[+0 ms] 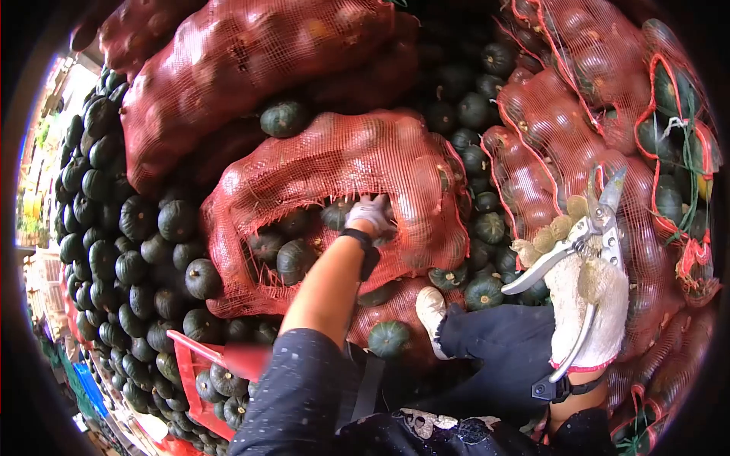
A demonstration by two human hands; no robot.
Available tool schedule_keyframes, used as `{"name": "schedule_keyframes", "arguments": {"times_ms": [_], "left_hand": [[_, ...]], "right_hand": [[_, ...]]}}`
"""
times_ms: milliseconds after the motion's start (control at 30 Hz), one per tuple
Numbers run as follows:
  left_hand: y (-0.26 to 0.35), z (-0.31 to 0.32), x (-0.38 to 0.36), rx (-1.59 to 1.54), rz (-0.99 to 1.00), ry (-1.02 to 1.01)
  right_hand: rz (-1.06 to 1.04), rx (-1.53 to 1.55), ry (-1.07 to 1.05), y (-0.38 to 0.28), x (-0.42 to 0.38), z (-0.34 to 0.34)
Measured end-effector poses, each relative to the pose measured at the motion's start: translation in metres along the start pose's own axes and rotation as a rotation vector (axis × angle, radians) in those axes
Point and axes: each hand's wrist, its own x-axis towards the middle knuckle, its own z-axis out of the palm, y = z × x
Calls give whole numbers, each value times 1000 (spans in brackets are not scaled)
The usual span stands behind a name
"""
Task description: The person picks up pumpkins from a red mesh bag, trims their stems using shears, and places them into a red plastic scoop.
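My left hand, in a pale glove, reaches into the ragged opening of a red mesh bag. Its fingertips are hidden, and a dark green pumpkin lies just left of it. More pumpkins, including one near the lower edge of the opening, show inside the bag. On the right, my right hand, in a white glove with dirt-stained fingers, is closed on pruning shears. The blades point up and stand apart. One handle spreads to the left and the other runs down across the glove.
Filled red mesh bags lie at the upper left and along the right. Stacked loose pumpkins form a bank on the left. A red plastic frame stands at lower left. My shoe is among pumpkins and netting.
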Motion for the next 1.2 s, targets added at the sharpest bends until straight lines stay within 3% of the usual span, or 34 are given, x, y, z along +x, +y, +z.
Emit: {"name": "schedule_keyframes", "arguments": {"times_ms": [33,133,200,233,333,400,433,467,533,600,633,667,700,767,800,833,867,933,1033,1133,1200], "left_hand": [[6,-27,-31,-99,-18,-13],[-20,14,-49,-181,208,255],[-44,30,-63,-81,248,71],[-45,23,-80,-37,206,-4],[-58,-13,-117,-309,23,-88],[-87,-50,-128,-861,-234,-126],[-99,-79,-127,-1191,177,-140],[-92,-103,-139,-1455,28,58],[-26,-169,-181,-1260,401,400],[46,-210,-209,-1833,897,232],[40,-209,-193,-1309,857,449],[25,-199,-174,-1060,644,490],[6,-178,-151,-904,380,403],[-28,-127,-111,-359,9,7],[-22,-114,-99,-15,-60,-320],[-44,-55,-78,246,76,-238],[-39,-38,-75,102,172,-429],[-47,6,-66,-365,114,-162],[-64,35,-62,-598,88,-148],[-73,-3,-103,-418,-46,36],[-72,-62,-140,-264,-284,72]], "right_hand": [[-32,-152,15,5,-6,-1],[-157,-212,154,12,-7,3],[-169,-149,176,7,-3,4],[-172,-119,177,7,-2,5],[-197,-145,106,15,-4,4],[-267,-296,54,20,-4,2],[-216,-280,24,19,1,1],[-163,-258,-5,17,7,-1],[-140,-207,39,14,9,6],[-225,-161,206,11,10,10],[-230,-137,256,10,10,12],[-235,-112,307,9,10,13],[-197,-90,316,10,8,16],[-163,-112,298,12,6,18],[-168,-157,259,11,4,15],[-175,-203,225,11,2,11],[-167,-225,209,13,0,9],[-136,-243,182,17,-5,6],[-78,-233,167,20,-14,4],[-20,-217,168,22,-18,3],[34,-202,167,23,-23,2]]}}
